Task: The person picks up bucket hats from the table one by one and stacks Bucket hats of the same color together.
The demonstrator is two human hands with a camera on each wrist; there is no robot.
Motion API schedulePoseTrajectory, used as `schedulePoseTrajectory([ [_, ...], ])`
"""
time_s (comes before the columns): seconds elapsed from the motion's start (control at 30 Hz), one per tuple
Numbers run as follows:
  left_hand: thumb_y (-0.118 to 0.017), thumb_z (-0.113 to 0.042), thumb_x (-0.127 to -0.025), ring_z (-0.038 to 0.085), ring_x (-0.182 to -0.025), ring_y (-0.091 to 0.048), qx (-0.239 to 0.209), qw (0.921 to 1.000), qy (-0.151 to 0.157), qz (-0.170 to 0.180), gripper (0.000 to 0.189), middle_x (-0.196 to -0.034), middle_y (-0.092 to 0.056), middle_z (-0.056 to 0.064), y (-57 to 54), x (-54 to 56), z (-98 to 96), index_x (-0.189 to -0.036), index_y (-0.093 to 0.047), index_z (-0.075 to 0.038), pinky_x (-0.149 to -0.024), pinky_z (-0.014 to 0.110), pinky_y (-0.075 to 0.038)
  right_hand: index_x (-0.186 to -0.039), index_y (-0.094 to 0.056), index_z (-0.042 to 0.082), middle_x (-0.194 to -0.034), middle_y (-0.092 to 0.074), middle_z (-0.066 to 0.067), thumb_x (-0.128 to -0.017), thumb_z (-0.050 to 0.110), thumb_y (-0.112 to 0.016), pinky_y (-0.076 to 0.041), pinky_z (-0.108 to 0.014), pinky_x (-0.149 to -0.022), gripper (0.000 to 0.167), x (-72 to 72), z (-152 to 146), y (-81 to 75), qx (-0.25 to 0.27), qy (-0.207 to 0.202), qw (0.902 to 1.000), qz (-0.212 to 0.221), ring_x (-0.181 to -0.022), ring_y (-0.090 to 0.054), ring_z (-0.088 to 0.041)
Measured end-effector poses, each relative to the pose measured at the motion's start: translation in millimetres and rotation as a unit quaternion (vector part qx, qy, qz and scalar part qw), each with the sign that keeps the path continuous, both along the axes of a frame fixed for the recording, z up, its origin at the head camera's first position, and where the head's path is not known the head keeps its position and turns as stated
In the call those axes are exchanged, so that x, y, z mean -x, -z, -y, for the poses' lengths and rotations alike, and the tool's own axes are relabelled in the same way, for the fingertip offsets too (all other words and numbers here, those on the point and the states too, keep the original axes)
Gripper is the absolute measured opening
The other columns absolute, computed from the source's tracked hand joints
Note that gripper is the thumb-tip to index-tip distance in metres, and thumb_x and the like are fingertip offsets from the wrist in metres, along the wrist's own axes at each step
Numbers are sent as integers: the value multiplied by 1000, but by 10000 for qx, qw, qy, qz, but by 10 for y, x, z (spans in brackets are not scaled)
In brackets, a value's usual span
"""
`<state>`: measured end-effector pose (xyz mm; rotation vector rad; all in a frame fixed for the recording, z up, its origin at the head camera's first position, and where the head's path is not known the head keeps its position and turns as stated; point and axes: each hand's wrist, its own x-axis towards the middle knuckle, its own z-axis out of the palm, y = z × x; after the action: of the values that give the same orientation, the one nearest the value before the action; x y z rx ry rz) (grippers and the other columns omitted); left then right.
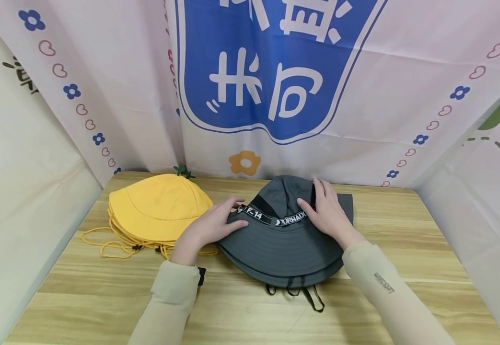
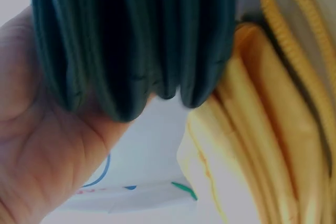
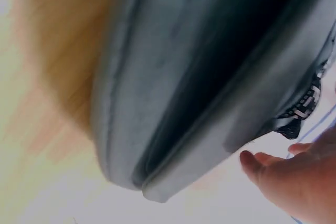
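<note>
Dark grey bucket hats [image 1: 282,251], several brim layers deep, lie stacked on the table, with a black and white lettered band round the top crown. My left hand [image 1: 210,224] rests at the left side of the stack, thumb along the brim and fingers by the band. On the right side of the crown my right hand [image 1: 328,211] lies with its fingers spread and the thumb near the band. The left wrist view shows folded grey brims [image 2: 131,40] in front of the palm. Grey brim edges [image 3: 210,114] fill the right wrist view, fingers beside them.
Yellow hats [image 1: 159,211] lie stacked at the left, their yellow cords [image 1: 118,247] trailing on the wooden table [image 1: 241,316]. Black straps [image 1: 314,299] hang out at the grey stack's front. A printed curtain [image 1: 250,153] stands behind, with white walls on both sides.
</note>
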<state>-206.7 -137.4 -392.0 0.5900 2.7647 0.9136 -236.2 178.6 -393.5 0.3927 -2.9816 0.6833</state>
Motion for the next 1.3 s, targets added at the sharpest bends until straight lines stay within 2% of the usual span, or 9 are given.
schedulePoseTrajectory([
  [0.1, -69, -46, -92, 34, -135, -53, 244, 9994, -18, 249, 75, -148, -53, 14, -53, -41, 23, -152, -38, -14, -111, 50, -43, -158, -14, 0, -159, -18, -32, -99, 45, -59, -26, -65, -117, 87, -86, -42, 3, -221, -71, 9997, -25, -146, -19, -53],
  [0.27, -75, -49, -86, 34, -134, -53, 632, 9956, 50, 696, 90, -149, -52, 17, -84, -94, 32, -156, -32, -11, -111, 48, -44, -150, -29, -6, -151, -29, -34, -92, 45, -69, -34, -65, -111, 86, -221, -117, 33, -468, -268, 9985, 10, -138, -32, -54],
  [0.43, -77, -47, -85, 33, -137, -51, 712, 9943, 57, 785, 92, -150, -51, 17, -61, -95, 13, -156, -31, -10, -113, 47, -42, -145, -37, -7, -151, -34, -33, -91, 46, -69, -37, -65, -110, 82, -299, -200, 73, -652, -637, 9954, 302, -138, -37, -53],
  [0.57, -78, -44, -85, 32, -137, -51, 681, 9955, 63, 658, 90, -149, -51, 17, -41, -81, -8, -155, -33, -9, -114, 47, -41, -149, -35, -5, -154, -31, -32, -92, 49, -67, -35, -66, -111, 85, -331, -263, 124, -904, -811, 9921, 326, -141, -34, -52],
  [0.73, -79, -42, -85, 32, -135, -53, 559, 9980, 85, 272, 85, -147, -53, 17, -30, -78, -80, -153, -39, -10, -113, 47, -42, -155, -29, 0, -160, -25, -27, -95, 54, -59, -31, -70, -111, 86, -346, -342, 208, -1303, -648, 9885, 422, -146, -24, -52],
  [0.9, -78, -42, -85, 32, -132, -56, 499, 9986, 111, -99, 82, -144, -56, 17, -16, -94, -228, -150, -42, -9, -111, 46, -44, -156, -30, 3, -161, -25, -26, -95, 55, -59, -34, -70, -108, 86, -343, -459, 244, -1458, -439, 9876, 374, -143, -27, -52],
  [1.07, -76, -43, -86, 33, -129, -58, 530, 9974, 216, -448, 82, -140, -59, 20, 43, -113, -419, -150, -41, -6, -110, 45, -46, -155, -33, 4, -153, -30, -33, -93, 55, -63, -38, -71, -101, 86, -346, -632, 239, -1548, -269, 9870, 334, -135, -33, -57],
  [1.3, -69, -42, -93, 38, -133, -53, 489, 9969, 487, -375, 82, -144, -52, 27, 150, -135, -681, -155, -30, -3, -112, 47, -44, -153, -36, 2, -142, -36, -36, -91, 53, -66, -42, -67, -92, 86, -368, -901, 215, -1567, -205, 9869, 322, -118, -41, -54],
])
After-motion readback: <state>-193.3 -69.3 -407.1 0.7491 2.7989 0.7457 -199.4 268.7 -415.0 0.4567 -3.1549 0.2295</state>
